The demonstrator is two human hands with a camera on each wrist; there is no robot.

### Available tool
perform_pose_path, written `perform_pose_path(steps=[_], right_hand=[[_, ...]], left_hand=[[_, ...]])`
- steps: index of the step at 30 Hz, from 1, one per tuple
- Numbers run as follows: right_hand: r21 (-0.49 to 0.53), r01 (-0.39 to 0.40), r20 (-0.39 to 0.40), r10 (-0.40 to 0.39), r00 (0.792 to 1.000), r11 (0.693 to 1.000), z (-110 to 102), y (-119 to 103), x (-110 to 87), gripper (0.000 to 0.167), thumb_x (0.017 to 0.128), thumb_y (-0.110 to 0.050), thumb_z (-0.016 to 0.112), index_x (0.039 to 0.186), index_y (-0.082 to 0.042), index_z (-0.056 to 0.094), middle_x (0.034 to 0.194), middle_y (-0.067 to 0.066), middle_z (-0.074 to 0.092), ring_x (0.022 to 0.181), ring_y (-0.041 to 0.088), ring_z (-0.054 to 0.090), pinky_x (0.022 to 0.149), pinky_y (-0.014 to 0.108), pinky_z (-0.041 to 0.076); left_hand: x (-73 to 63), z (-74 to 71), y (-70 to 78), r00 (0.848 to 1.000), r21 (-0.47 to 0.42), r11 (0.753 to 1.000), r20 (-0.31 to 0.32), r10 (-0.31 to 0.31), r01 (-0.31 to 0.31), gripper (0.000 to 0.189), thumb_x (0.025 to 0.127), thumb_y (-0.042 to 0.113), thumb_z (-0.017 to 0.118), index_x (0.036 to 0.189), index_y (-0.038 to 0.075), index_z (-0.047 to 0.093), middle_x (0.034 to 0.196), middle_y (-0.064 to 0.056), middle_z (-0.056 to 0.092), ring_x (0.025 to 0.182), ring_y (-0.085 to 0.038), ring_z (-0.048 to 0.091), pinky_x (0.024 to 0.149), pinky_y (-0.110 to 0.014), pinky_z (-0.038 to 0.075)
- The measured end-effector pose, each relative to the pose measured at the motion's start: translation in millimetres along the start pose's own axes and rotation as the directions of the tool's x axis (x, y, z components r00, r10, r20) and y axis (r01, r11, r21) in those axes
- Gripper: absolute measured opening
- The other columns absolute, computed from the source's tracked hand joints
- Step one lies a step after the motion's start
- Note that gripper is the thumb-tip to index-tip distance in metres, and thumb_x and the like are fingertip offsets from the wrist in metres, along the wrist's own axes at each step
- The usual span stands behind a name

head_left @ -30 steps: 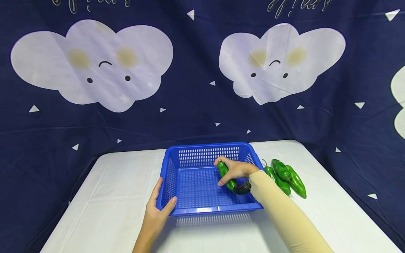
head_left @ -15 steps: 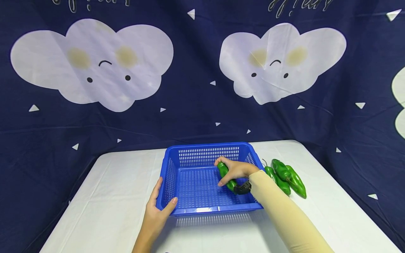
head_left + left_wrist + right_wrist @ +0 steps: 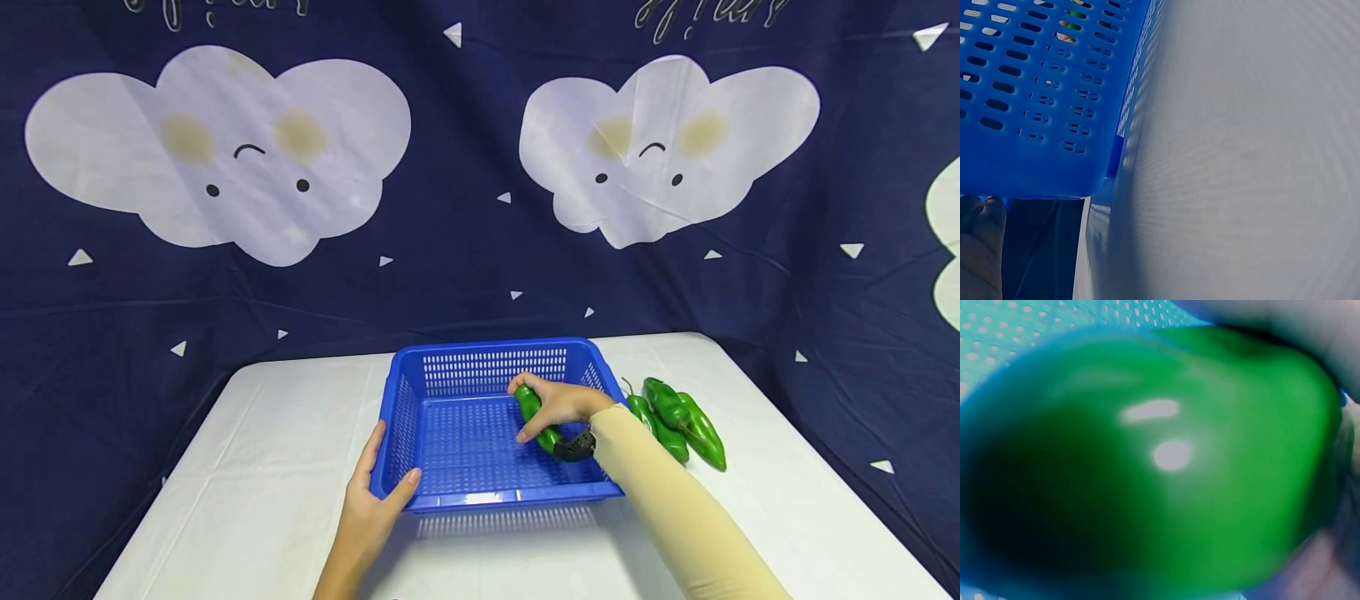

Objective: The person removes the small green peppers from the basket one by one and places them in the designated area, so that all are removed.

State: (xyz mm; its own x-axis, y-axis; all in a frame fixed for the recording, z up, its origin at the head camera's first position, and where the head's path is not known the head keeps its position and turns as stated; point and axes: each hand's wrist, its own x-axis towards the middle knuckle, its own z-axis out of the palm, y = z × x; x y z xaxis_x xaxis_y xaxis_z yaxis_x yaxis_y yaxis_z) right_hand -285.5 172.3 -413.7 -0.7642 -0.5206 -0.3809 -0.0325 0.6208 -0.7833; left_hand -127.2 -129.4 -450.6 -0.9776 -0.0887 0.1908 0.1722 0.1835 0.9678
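Note:
A blue perforated plastic basket (image 3: 498, 499) stands on the white-covered table. At its front left corner my left hand (image 3: 363, 515) grips the rim, thumb over the edge and fingers along the outer wall. In the left wrist view the basket's wall (image 3: 1047, 165) fills the upper left, with a finger (image 3: 986, 234) below it. Inside the basket, toward its right side, my right hand (image 3: 564, 403) holds a green pepper (image 3: 528, 402) between thumb and fingers. That glossy pepper (image 3: 1166, 506) fills most of the right wrist view, close over the perforated floor. The wrist strap hides its near end.
Several more green peppers (image 3: 701, 433) lie in a small pile on the table, just right of the basket and beside my right forearm. White cloth (image 3: 247, 500) covers the table. Behind it hangs a dark blue curtain (image 3: 457, 275) printed with clouds.

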Motion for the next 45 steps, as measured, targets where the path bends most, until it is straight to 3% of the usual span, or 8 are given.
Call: perform_pose_path(steps=[31,45], right_hand=[[-0.035,-0.001,0.015,0.001,1.0,0.999,0.9,-1.0,-0.5,0.079,0.071,-0.02,0.089,0.134,-0.021,0.042,0.112,0.014,0.052,0.091,0.024,0.06,0.074,0.032,0.058],[-0.058,0.081,-0.03,-0.083,0.996,0.995,-5.8,-13.6,-14.7,0.08,0.072,-0.022,0.089,0.135,-0.02,0.04,0.105,0.014,0.055,0.085,0.023,0.062,0.072,0.033,0.059]], left_hand=[[0.1,-0.3,-1.7,1.0,-0.003,1.0,0.002,0.008,-0.008,0.084,0.09,0.019,0.071,0.159,0.016,0.023,0.165,-0.017,0.019,0.151,-0.044,0.018,0.12,-0.064,0.017],[0.5,-0.5,-2.5,1.0,-0.005,1.0,0.006,0.0,0.0,0.086,0.09,0.02,0.072,0.159,0.017,0.022,0.165,-0.016,0.018,0.151,-0.044,0.019,0.12,-0.063,0.019]])
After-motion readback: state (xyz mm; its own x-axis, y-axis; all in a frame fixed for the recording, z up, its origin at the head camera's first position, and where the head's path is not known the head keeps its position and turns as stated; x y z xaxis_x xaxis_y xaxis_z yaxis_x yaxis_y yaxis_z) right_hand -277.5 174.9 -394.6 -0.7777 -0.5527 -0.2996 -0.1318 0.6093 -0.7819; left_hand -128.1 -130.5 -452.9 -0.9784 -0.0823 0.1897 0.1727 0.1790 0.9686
